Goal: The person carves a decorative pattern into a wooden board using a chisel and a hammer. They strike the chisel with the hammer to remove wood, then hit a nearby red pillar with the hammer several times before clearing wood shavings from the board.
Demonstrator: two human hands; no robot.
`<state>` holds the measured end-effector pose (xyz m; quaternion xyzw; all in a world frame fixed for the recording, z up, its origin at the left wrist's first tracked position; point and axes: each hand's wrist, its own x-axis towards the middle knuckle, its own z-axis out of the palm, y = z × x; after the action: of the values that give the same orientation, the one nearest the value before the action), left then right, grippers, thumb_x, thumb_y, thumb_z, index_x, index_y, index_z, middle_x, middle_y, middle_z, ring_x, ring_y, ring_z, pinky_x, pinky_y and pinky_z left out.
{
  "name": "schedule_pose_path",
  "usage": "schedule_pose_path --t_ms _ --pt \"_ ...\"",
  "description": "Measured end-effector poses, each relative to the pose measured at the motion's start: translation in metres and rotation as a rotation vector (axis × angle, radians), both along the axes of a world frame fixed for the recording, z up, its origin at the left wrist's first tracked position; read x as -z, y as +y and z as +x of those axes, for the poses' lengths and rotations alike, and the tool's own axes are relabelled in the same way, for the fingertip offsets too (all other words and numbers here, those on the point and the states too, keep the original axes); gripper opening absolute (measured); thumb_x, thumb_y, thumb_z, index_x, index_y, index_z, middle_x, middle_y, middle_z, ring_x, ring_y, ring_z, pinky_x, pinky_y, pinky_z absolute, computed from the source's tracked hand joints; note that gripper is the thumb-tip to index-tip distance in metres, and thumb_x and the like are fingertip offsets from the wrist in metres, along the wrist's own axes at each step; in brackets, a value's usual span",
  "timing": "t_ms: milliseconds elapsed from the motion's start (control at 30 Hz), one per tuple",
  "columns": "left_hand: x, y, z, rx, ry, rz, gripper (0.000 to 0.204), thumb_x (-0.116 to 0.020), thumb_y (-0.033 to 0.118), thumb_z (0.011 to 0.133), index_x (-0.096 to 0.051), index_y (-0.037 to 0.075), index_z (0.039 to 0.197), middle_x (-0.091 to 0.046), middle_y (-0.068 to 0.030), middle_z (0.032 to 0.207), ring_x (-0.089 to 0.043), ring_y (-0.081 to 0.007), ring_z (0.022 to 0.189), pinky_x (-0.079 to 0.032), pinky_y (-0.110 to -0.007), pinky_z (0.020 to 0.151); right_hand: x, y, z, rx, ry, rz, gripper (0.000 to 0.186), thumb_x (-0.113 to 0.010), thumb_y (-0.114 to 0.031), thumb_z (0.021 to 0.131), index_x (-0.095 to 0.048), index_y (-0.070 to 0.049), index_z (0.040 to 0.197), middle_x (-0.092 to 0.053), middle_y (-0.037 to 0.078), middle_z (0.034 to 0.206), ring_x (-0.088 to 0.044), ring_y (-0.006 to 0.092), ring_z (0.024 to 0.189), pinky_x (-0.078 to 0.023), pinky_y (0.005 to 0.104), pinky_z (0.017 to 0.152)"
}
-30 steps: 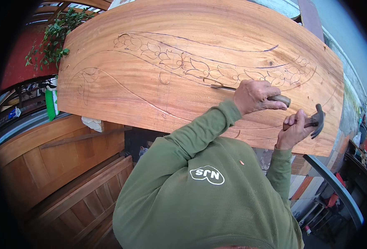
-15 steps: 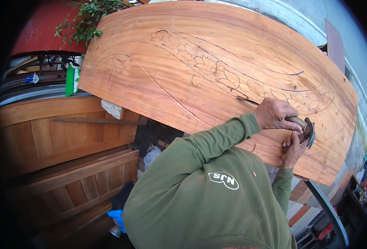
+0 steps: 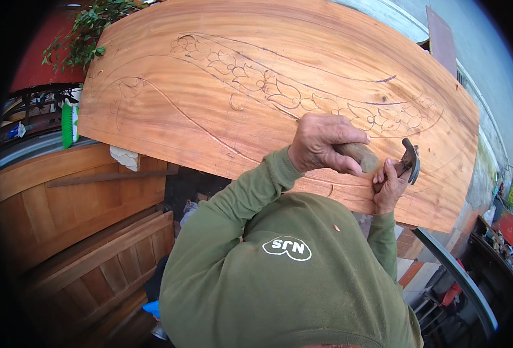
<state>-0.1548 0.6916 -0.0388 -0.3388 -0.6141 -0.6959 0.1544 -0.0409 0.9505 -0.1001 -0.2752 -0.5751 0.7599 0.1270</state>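
My left hand (image 3: pixel 323 142) is wrapped round the wooden handle (image 3: pixel 358 158) of a chisel, whose narrow metal blade (image 3: pixel 286 113) points up-left onto the lower line of a floral design (image 3: pixel 282 93) drawn on a large wooden panel (image 3: pixel 221 116). Just right of the handle's end, my right hand (image 3: pixel 388 187) grips a claw hammer (image 3: pixel 410 162), its dark head upright above the panel. Grooves and long curved lines run across the wood on both sides of the design.
Panelled wooden boards (image 3: pixel 82 206) lean below the panel at the left. A leafy plant (image 3: pixel 82 40) and a green brush (image 3: pixel 68 124) are at the left edge. A pale wall (image 3: pixel 482 52), a metal bar (image 3: pixel 459 275) and a cluttered dark shelf (image 3: pixel 497 255) are on the right.
The chisel has shifted left along the design's lower line, its handle angled more toward me. The hammer came close to the handle, then moved slightly apart to the right. The view also shifted.
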Motion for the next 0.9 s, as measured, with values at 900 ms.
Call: schedule_pose_path --t_ms 900 --pt "-0.020 0.050 0.042 -0.082 -0.016 -0.873 0.063 -0.093 0.050 0.075 -0.079 0.012 0.124 -0.070 -0.0059 0.079 -0.067 -0.0218 0.063 -0.052 -0.035 0.056 0.007 0.000 0.023 -0.222 0.257 0.619 0.083 -0.082 -0.007 0.095 -0.042 -0.010 0.167 -0.076 0.009 0.102 -0.074 0.0170 0.084 -0.060 0.0322 0.076"
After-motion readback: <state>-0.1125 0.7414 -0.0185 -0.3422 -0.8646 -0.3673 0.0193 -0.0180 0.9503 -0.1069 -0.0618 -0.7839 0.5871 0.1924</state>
